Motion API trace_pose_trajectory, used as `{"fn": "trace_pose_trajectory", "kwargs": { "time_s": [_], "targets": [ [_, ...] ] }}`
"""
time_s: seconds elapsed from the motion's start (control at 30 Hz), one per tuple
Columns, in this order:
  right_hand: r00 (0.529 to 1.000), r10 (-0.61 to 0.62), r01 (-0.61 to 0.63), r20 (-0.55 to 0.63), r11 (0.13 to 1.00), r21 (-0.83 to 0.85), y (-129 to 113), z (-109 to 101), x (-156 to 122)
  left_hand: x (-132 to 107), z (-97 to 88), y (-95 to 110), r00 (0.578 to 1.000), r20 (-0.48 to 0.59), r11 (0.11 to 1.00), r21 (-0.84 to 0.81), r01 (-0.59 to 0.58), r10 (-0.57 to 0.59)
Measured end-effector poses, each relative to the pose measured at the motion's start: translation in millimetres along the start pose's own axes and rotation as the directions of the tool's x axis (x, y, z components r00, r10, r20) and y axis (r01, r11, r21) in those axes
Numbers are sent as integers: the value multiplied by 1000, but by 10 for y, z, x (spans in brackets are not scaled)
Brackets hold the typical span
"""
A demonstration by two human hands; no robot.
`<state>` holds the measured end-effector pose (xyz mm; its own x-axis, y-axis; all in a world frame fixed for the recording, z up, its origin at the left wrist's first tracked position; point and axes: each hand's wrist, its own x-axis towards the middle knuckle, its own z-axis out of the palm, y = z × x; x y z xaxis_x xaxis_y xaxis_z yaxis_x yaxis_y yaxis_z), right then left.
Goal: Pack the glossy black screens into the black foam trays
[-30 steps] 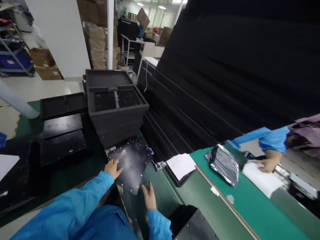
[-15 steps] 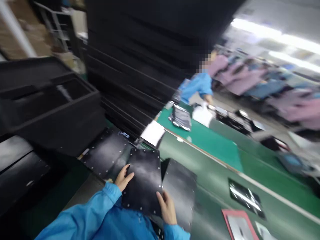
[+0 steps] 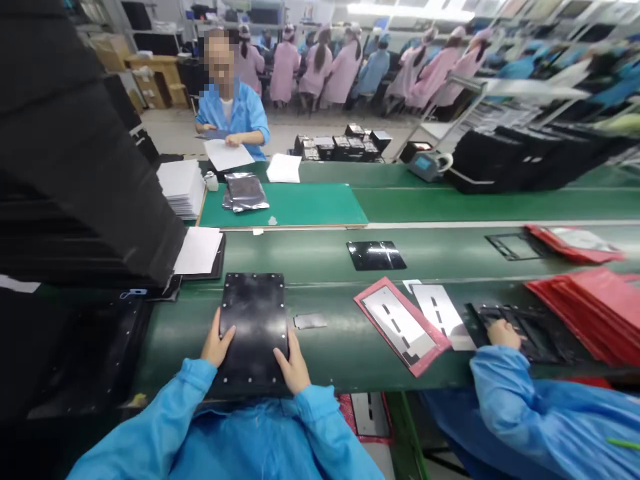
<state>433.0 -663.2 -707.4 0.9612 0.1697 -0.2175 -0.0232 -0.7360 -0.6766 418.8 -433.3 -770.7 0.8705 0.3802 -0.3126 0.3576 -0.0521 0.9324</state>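
Between my two hands is a black rectangular panel [image 3: 253, 327] with small light studs along its edges, at the near edge of the green worktop [image 3: 330, 373]. My left hand [image 3: 216, 341] grips its left side, thumb on top. On the opposite side my right hand [image 3: 294, 360] is closed on the edge, thumb over the face. I cannot tell whether the panel rests on the surface. A small grey strip [image 3: 310, 321] lies just right of it. Farther left sits another dark studded panel [image 3: 85, 360].
A tall black stack [image 3: 90, 153] rises at the left. To the right lie a glossy black screen [image 3: 377, 255], a part on a pink sleeve [image 3: 400, 327] and red sleeves [image 3: 590, 307]. A co-worker's hand [image 3: 505, 333] touches a black frame; another person [image 3: 233, 117] handles paper across the bench.
My view has swung right and levelled. Both hands have carried the studded panel away from the other dark panels, onto the green worktop side.
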Motion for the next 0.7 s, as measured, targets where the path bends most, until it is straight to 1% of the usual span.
{"fn": "trace_pose_trajectory", "kwargs": {
  "time_s": [0.07,0.1,0.17,0.2,0.23,0.27,0.3,0.33,0.37,0.43,0.47,0.5,0.53,0.6,0.7],
  "targets": [
    [998,11,-13,59,999,30,91,-218,162,-46,22,151,993,-34,972,210,-102,112],
    [998,15,-13,68,1000,-17,140,-357,276,-88,54,245,982,-16,934,312,-176,190],
    [997,14,4,74,971,-237,257,-640,531,-207,178,444,942,92,822,465,-328,324],
    [996,9,26,94,929,-370,323,-765,654,-276,264,536,923,152,768,516,-380,355],
    [991,2,62,132,875,-480,390,-868,761,-342,357,616,912,193,722,560,-406,363],
    [984,-8,105,176,826,-553,451,-945,846,-401,447,680,911,210,688,601,-407,356],
    [978,-26,145,206,793,-592,500,-997,905,-448,526,727,915,211,663,636,-395,343],
    [978,-49,165,204,778,-606,528,-1025,936,-481,587,757,921,208,647,660,-381,330],
    [983,-71,160,169,780,-604,528,-1033,941,-499,628,772,926,208,639,675,-369,315],
    [994,-88,108,63,812,-574,421,-1008,895,-498,658,772,938,215,639,688,-344,274],
    [995,-91,101,46,825,-556,316,-982,856,-486,655,762,943,221,643,691,-332,250],
    [993,-100,122,69,827,-549,182,-953,815,-470,646,749,947,227,646,693,-320,227],
    [986,-114,164,124,816,-554,30,-925,780,-454,636,736,951,231,648,695,-310,207],
    [959,-116,253,259,763,-594,-281,-887,742,-433,618,713,952,247,645,701,-306,183],
    [921,-83,330,381,688,-646,-622,-896,765,-441,601,709,947,267,620,717,-318,177]
  ]
}}
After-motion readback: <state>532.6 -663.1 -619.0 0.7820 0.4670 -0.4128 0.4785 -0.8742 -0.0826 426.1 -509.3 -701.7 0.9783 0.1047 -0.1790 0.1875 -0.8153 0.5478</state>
